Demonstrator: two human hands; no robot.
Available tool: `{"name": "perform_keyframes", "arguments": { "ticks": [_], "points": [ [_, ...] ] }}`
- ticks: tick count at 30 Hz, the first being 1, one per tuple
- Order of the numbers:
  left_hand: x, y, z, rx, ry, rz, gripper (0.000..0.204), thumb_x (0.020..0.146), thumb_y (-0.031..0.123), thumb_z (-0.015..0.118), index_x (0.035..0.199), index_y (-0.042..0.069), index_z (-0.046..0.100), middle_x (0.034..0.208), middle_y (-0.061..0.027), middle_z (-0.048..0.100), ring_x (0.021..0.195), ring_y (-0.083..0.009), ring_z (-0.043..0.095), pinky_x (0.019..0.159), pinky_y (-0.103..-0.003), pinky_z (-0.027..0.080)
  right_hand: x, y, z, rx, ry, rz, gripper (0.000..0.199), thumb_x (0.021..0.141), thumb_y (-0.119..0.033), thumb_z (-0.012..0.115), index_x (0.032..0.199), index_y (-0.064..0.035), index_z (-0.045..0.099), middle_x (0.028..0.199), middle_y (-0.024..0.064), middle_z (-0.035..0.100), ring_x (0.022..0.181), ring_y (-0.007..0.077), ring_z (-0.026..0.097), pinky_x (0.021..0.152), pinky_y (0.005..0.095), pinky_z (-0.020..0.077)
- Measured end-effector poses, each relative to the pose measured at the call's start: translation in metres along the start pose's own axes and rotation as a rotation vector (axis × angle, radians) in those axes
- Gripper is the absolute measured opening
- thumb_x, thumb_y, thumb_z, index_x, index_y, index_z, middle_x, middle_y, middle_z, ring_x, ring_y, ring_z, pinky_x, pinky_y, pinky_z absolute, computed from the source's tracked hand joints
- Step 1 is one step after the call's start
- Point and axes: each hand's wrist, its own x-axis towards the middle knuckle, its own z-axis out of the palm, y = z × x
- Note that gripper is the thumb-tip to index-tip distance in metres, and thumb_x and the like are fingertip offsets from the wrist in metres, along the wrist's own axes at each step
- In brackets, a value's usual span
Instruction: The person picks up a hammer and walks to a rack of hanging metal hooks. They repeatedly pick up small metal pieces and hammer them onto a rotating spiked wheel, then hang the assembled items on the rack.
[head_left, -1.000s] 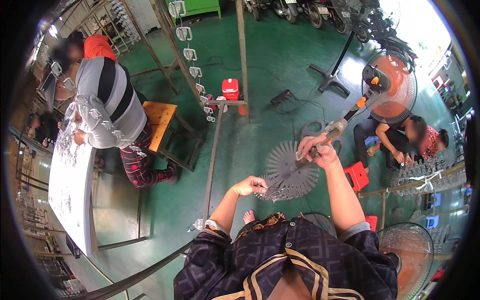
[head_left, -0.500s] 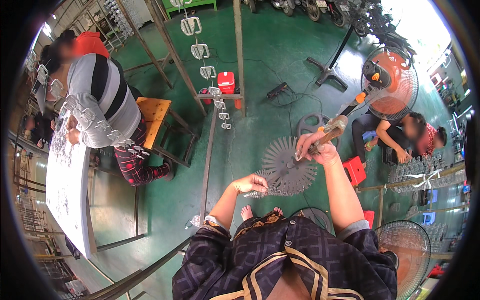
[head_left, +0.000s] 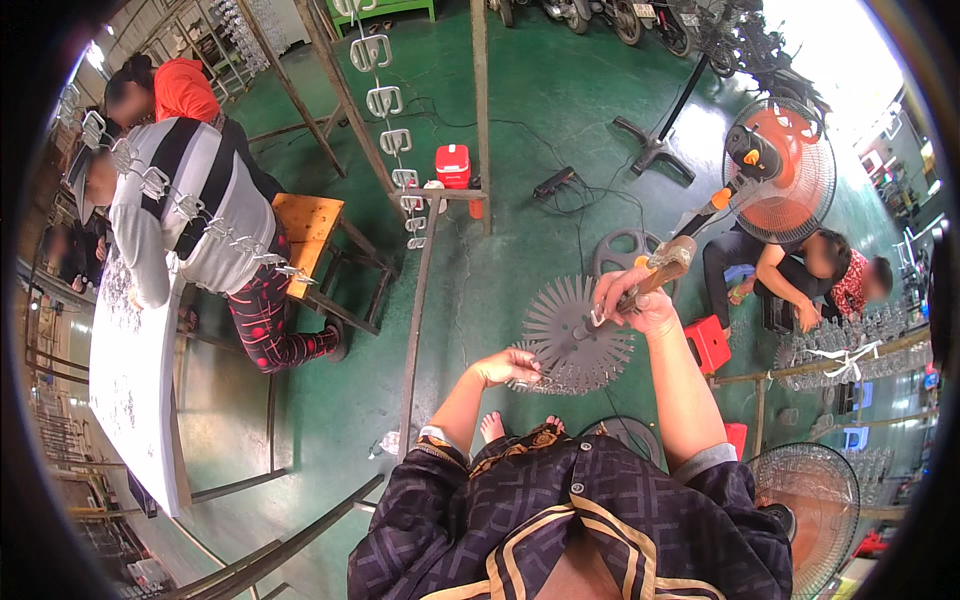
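A: Locate the workpiece.
B: The grille (head_left: pixel 580 340), a round disc of radiating wire spokes, sits between both hands, in front of the chest.
A: Hand states?
B: Left hand (head_left: pixel 510 366) pinches the grille's near-left rim, fingers closed on it. Right hand (head_left: pixel 630 300) is closed around a power tool (head_left: pixel 670 262), tip at the hub.
A: Step in hand?
B: Probably fastening at the hub. The next move likely calls for a steady rim and a square tool.
A: Surroundings?
B: Beyond the right hand, an orange fan (head_left: pixel 780 170); below it, a red stool (head_left: pixel 708 343).
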Motion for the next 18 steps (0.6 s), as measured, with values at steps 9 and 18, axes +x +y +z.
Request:
{"name": "perform_keyframes", "arguments": {
  "ticks": [9,18],
  "points": [
    [0.003,-0.010,0.011,-0.094,0.120,0.069,0.013,0.079,0.006,0.065,0.091,0.005,0.060,0.095,-0.0015,0.063,0.091,-0.0094,0.056,0.081,-0.025,0.044,-0.001,0.000,0.001,0.013,0.016,-0.008,0.048,0.061,-0.038,0.066,0.071,0.0092,0.063,0.079,0.0205,0.058,0.049,0.0168,0.049,0.044,0.0248,0.0368],
    [-0.081,0.071,-0.001,0.789,0.414,-0.134,0.025,0.071,0.018,0.072,0.090,0.003,0.067,0.086,-0.0082,0.067,0.083,-0.0178,0.062,0.077,-0.030,0.047,-0.001,0.003,0.003,0.003,-0.011,-0.071,0.039,0.060,-0.027,0.058,0.072,0.0104,0.063,0.080,0.0212,0.058,0.049,0.0204,0.051,0.043,0.0256,0.0401]
  ]
}}
